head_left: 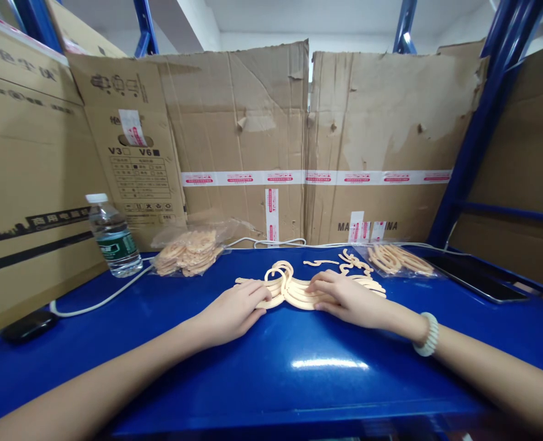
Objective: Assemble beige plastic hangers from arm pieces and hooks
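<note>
A low arrangement of pale, curved wooden strips (301, 298) lies on the blue tabletop (271, 367), with a hooked loop (280, 269) rising at its middle. My left hand (239, 306) grips the left side of this arrangement, fingers over the top and thumb along the near edge. On the right part, my right hand (347, 298) holds the strips between bent fingers and thumb. More curved strip ends (376, 286) show beyond that hand. My palms and wrists hide some of the wood.
Small loose wavy pieces (356, 260) and one thin strip (321, 263) lie behind my right hand. Clear bags of wooden pieces (191, 251) (397, 258) sit at the back. A water bottle (112, 239), white cable (101, 300), black object (30, 326) and dark tablet-like slab (475, 278) flank them. Cardboard (243, 141) stands behind.
</note>
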A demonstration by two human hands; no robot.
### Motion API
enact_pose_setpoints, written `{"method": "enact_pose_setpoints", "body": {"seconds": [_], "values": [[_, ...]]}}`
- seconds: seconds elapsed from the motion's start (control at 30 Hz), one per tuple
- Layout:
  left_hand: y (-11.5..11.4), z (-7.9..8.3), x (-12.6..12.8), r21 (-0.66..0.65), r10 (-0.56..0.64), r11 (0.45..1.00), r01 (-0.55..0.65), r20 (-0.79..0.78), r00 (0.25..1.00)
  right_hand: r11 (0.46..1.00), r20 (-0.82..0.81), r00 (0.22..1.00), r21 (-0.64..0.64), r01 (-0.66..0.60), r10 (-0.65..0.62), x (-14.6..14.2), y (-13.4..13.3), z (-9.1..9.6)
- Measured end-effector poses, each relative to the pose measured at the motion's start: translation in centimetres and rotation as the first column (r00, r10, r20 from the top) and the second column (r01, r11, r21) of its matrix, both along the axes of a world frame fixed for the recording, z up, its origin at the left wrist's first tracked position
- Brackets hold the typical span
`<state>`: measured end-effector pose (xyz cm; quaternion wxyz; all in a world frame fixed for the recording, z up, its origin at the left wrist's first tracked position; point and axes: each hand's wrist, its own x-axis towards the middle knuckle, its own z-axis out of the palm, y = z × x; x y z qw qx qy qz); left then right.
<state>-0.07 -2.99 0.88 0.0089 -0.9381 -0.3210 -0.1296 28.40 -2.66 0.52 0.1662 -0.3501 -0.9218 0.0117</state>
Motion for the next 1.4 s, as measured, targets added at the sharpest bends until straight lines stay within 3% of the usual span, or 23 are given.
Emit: {"method": "enact_pose_setpoints", "body": {"seconds": [0.2, 0.4, 0.57, 1.17, 1.3, 1.4], "values": [[0.3, -0.6, 0.1, 0.088, 0.067, 0.993, -0.073, 0.070, 0.995, 0.995, 0.054, 0.994, 0.057, 0.088, -0.091, -0.6, -0.6, -0.7], [0.6, -1.3, -0.4, 0.063, 0.208, 0.977, -0.204, -0.070, 0.976, 0.991, 0.167, 0.977, -0.001, 0.132, -0.130, -0.7, -0.6, -1.3], [0.8, -1.3, -0.5, 0.016, 0.144, 0.990, -0.143, -0.119, 0.982, 0.992, 0.146, 0.982, -0.015, 0.126, -0.122, -0.5, -0.2, -1.2], [2.5, -1.5, -0.1, -0.095, 0.168, 0.979, -0.180, -0.124, 0.978, 0.989, 0.153, 0.977, -0.005, 0.151, -0.148, -0.2, 1.7, -1.7], [2.9, -1.5, 0.2, -0.093, 0.191, 0.975, -0.201, -0.109, 0.976, 0.989, 0.117, 0.988, -0.097, 0.112, -0.100, 0.4, 3.0, -1.0], [2.9, -1.5, 0.4, -0.059, 0.224, 0.972, -0.228, -0.074, 0.972, 0.989, -0.008, 0.990, -0.052, 0.137, -0.137, 2.1, 4.7, 0.8]]}}
